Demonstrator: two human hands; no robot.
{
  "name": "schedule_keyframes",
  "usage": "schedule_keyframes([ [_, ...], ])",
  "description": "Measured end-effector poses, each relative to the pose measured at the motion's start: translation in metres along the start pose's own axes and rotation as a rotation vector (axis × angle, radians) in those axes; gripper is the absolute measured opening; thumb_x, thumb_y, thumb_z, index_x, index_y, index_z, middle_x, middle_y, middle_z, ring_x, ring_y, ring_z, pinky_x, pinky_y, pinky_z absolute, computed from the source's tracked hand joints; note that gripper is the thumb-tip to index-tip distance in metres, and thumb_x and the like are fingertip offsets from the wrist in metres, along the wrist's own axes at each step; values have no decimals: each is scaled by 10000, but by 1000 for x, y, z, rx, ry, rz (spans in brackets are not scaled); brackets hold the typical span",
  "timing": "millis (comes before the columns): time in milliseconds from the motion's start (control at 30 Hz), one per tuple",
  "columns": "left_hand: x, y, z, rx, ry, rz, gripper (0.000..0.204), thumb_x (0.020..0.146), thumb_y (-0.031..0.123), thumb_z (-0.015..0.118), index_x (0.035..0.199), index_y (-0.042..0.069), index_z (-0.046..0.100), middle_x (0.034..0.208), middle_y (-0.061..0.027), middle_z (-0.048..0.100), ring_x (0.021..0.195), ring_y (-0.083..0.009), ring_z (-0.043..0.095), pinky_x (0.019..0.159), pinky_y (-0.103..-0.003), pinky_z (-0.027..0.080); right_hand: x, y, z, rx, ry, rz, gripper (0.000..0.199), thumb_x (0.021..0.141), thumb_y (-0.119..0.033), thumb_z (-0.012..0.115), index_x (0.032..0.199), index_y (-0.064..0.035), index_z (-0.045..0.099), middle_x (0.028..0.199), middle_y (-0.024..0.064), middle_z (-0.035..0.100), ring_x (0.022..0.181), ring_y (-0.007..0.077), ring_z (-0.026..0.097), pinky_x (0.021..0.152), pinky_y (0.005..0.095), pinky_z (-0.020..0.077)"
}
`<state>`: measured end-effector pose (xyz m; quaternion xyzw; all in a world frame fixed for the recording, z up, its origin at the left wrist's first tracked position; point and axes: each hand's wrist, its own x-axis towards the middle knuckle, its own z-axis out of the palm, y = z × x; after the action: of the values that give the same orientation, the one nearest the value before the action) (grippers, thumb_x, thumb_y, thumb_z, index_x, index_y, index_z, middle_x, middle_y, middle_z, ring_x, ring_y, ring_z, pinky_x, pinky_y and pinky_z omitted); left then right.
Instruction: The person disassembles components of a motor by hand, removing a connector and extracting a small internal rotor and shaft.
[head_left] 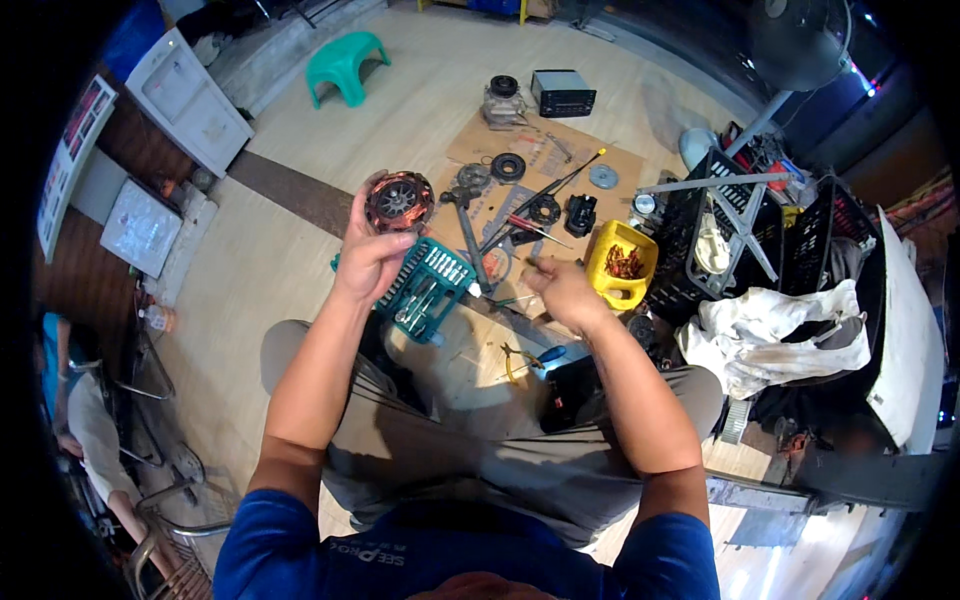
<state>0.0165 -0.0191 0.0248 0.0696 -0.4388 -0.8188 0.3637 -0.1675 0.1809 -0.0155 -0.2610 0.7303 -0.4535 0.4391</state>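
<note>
Copper-coloured wire shows on the round motor part that the left hand holds up, fingers wrapped tight around its lower edge, so the person can look at its face. The right hand is lower and mostly closed, fingertips pinched together; it may hold something tiny, but I cannot tell what. Just below the left hand lies one green tool case with shiny metal pieces in rows, open and close so tools are easy to grab. One pair of pliers with yellow and blue handles lies near the knees. One yellow tub keeps small brown bits together. Beyond it, one brown cardboard sheet holds about four round black and grey rings, one hammer and a few long thin tools. Two black crates stand at the right, with one white rag below them. One green stool stands far off.
</note>
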Motion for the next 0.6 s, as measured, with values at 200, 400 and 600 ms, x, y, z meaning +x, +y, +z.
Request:
schedule_keyframes([
  [200,-7,-18,8,169,-49,-18,967,584,-79,751,1414,41,271,1310,-161,487,1217,-294,517,1048,-436,426,-17,-37,23,83,184,-455,394,910,-134,581,1263,34,532,1109,194,643,823,235,647,753,336,531],
  [400,-7,-21,23,145,-36,-67,949,568,-111,768,1380,30,298,1286,-125,482,1193,-245,525,1039,-381,430,-20,-41,70,100,41,-442,229,893,-102,593,1100,-6,619,783,139,665,654,200,635,593,326,483],
  [600,-6,-20,13,263,-17,-48,937,566,-107,752,1381,29,310,1276,-122,488,1178,-242,531,1031,-365,432,-31,-52,49,-37,31,-471,172,917,-134,609,967,23,660,698,6,611,647,56,515,591,231,431],
])
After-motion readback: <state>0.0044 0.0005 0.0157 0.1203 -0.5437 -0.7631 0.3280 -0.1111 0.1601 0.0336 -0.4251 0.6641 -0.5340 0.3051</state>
